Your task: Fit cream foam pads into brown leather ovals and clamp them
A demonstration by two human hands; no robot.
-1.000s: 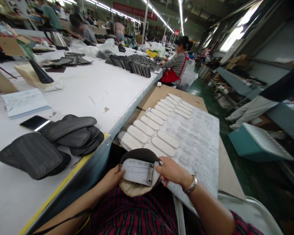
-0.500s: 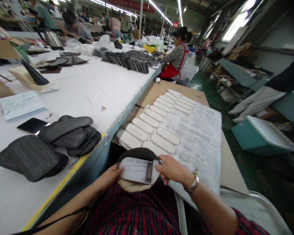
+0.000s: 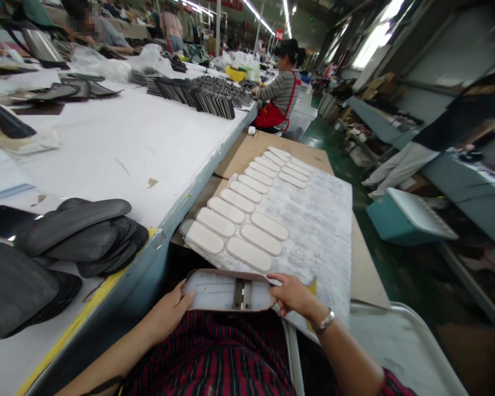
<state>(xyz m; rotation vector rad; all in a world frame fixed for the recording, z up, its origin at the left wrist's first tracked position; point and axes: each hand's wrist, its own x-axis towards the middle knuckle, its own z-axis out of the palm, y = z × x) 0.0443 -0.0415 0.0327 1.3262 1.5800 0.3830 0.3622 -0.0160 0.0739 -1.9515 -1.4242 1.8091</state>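
Low in the middle, a translucent oval plate (image 3: pixel 214 291) with a metal clip across it lies within a dark-edged piece. My left hand (image 3: pixel 174 308) grips its left end, thumb on top. At the right end my right hand (image 3: pixel 291 297) is closed on the rim, fingers bent. Just beyond, several pale oval pieces (image 3: pixel 249 254) with dark rims lie in rows on a whitish board (image 3: pixel 330 236).
On the white table (image 3: pixel 86 148) at left are stacks of dark oval pieces (image 3: pixel 82 236) and a phone (image 3: pixel 8 220). A person in a red apron (image 3: pixel 278 104) sits farther along it. A teal bin (image 3: pixel 404 217) stands on the floor at right.
The plate and dark-edged piece have tilted flatter and shifted slightly left, with both hands still on them. The whole view has swung, so the surroundings appear farther left.
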